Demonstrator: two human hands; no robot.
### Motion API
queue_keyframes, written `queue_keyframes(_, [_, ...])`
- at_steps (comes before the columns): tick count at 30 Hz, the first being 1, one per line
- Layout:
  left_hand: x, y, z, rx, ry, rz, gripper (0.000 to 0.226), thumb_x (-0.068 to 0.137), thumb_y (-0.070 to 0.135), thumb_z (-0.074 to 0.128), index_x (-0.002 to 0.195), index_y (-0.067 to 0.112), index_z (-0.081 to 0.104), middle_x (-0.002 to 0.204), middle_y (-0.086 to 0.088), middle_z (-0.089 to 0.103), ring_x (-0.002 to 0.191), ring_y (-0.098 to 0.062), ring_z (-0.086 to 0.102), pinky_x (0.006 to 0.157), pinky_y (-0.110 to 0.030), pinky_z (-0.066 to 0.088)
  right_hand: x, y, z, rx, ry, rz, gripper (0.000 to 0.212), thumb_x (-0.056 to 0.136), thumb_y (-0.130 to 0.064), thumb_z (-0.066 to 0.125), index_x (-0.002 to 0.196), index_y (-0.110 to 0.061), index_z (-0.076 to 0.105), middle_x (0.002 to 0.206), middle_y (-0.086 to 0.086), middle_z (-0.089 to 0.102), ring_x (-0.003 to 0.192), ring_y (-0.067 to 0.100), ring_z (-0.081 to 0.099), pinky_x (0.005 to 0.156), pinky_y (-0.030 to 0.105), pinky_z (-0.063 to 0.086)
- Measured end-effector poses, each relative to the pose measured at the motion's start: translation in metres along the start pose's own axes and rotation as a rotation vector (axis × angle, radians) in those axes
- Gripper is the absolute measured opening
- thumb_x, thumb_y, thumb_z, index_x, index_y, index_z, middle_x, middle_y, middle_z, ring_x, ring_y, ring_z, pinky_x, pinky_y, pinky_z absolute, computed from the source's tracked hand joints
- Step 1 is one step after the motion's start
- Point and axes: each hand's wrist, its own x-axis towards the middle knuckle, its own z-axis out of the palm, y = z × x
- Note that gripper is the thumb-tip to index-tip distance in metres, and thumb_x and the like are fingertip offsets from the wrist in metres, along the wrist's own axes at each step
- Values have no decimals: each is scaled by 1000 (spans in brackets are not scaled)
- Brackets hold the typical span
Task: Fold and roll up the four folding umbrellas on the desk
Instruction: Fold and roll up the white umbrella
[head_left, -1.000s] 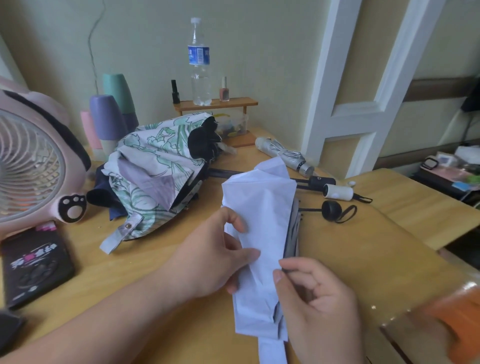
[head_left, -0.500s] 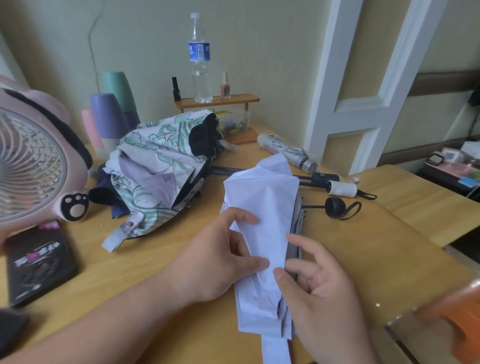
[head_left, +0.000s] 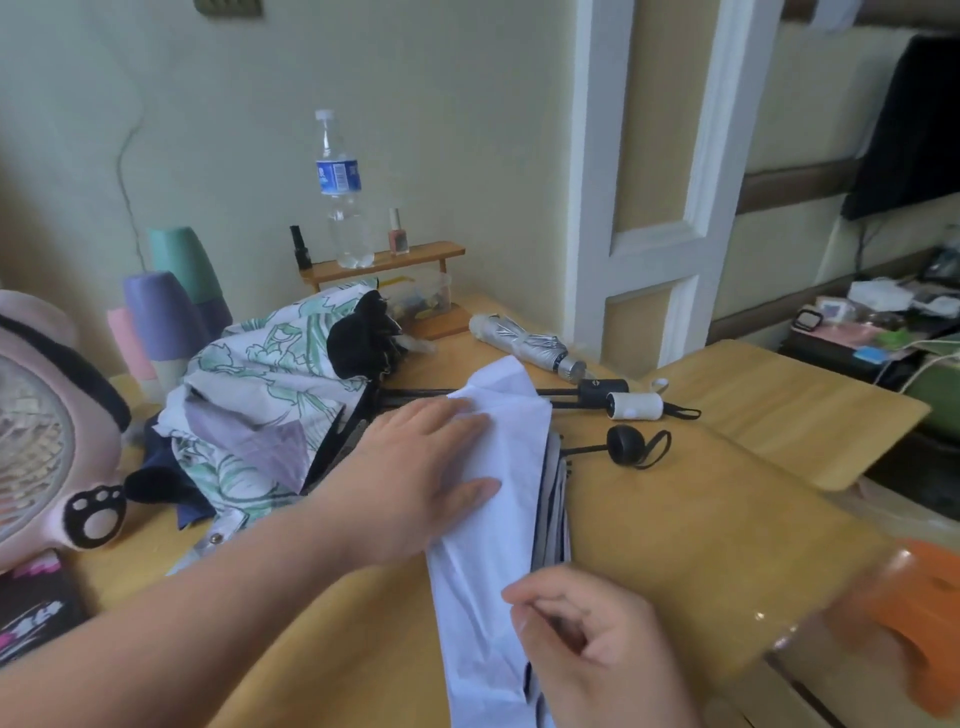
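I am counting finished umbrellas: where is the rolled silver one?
In the head view, the rolled silver umbrella lies far back on the desk, right of the wooden shelf, beside the door frame.

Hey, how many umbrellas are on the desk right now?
4: a rolled silver umbrella at the back, the white umbrella under the left hand and right hand, the floral umbrella heaped at left, and a navy umbrella mostly hidden beneath it.

The pale lavender umbrella (head_left: 498, 467) lies flattened lengthwise on the surface (head_left: 701, 519); the floral umbrella (head_left: 260, 384) sprawls crumpled to its left; the silver umbrella (head_left: 519, 338) lies rolled up behind, near the wall.
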Motion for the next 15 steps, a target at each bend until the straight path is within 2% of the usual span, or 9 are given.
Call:
queue_keyframes(2, [12,2,0,28,-88,22,88,86,79,17,159,30,28,165,11,28,153,-8,18,124,-28,13,0,1,1,-37,-21,4,34,87,-5,66,76,-36,75,63,1,70,47,2,48,54,12,34])
queue_keyframes(4, [15,5,9,56,-124,37,91,88,79,12,162,27,18,169,12,17,155,-4,6,119,-14,-4,1,3,2,-100,-23,-21,21,79,-23,64,77,-42,74,62,-5,68,50,4,50,57,13,35])
queue_keyframes(6, [11,8,22,70,-121,60,97,86,84,-1,164,27,9,170,13,5,154,1,-7,116,-13,-16,3,8,0,-208,-38,-69,16,76,-36,59,77,-49,69,64,-14,65,57,3,57,61,12,37])
queue_keyframes(8, [4,5,34,93,-102,78,98,87,86,-5,164,26,6,169,14,2,154,1,-9,121,-21,-11,2,11,-4,-251,-45,-106,15,79,-42,57,79,-55,65,65,-19,62,64,1,61,66,9,39])
queue_keyframes(10, [-3,3,44,199,-59,122,90,96,81,11,163,21,20,169,6,19,156,-10,14,122,-32,7,1,10,-6,-187,-54,-112,13,78,-46,58,80,-57,64,70,-19,65,72,1,66,71,9,42])
queue_keyframes(12, [-10,7,51,288,-44,140,85,100,76,25,158,15,35,164,-3,36,150,-24,35,115,-41,21,1,5,-8,-133,-47,-74,8,72,-50,61,75,-56,65,74,-20,69,76,1,68,73,10,43])
queue_keyframes(13, [-12,10,54,312,-36,152,85,100,75,26,157,13,39,162,-7,39,148,-29,39,112,-45,24,2,4,-10,-111,-27,-49,8,71,-47,62,71,-53,67,72,-20,69,72,0,66,72,10,43])
queue_keyframes(15, [-15,12,61,332,-22,178,86,100,75,24,154,11,42,160,-13,40,146,-36,40,109,-50,26,5,-4,-21,-71,-7,-22,8,70,-42,65,67,-40,72,65,-7,69,59,3,59,65,18,46])
